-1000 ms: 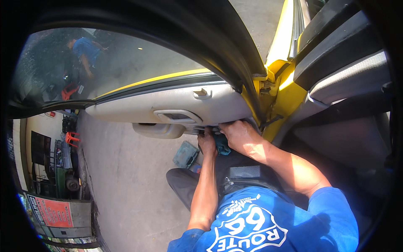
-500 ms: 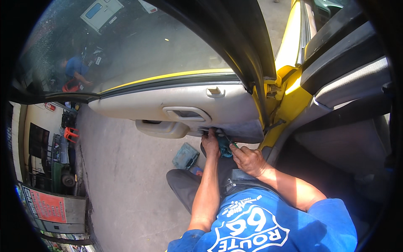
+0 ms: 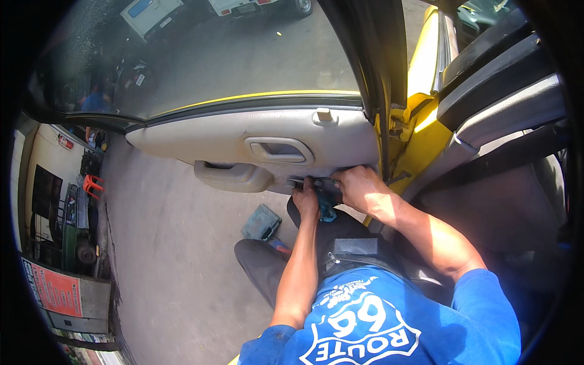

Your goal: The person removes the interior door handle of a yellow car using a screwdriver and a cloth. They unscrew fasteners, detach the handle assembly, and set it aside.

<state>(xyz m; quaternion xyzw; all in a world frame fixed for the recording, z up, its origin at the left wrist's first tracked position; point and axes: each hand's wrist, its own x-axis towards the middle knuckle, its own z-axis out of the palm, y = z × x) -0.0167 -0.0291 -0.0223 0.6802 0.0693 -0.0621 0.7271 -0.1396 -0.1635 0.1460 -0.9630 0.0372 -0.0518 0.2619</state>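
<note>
The open yellow car door's beige inner panel (image 3: 194, 137) crosses the view, with its pull recess (image 3: 277, 149) and armrest (image 3: 225, 179). My left hand (image 3: 306, 199) has its fingers closed at a dark, small fitting (image 3: 298, 180) low on the panel, right of the armrest; what it grips is unclear. My right hand (image 3: 361, 187) is just to its right, fingers curled against the panel's lower edge; what they hold is hidden. A crumpled teal cloth (image 3: 326, 212) hangs below the two hands, over my dark-trousered leg.
A teal case (image 3: 260, 222) lies on the concrete beside my bent knee. The car seat and dark belt (image 3: 486, 164) are at the right. Beyond the concrete at left are an orange chair (image 3: 92, 185), a fire extinguisher (image 3: 66, 142), a green vehicle and a red sign.
My right hand dropped back holding a thin green-handled tool half a second ago, and has since moved up and right to the panel, the tool now hidden. My left hand stays beside the fitting.
</note>
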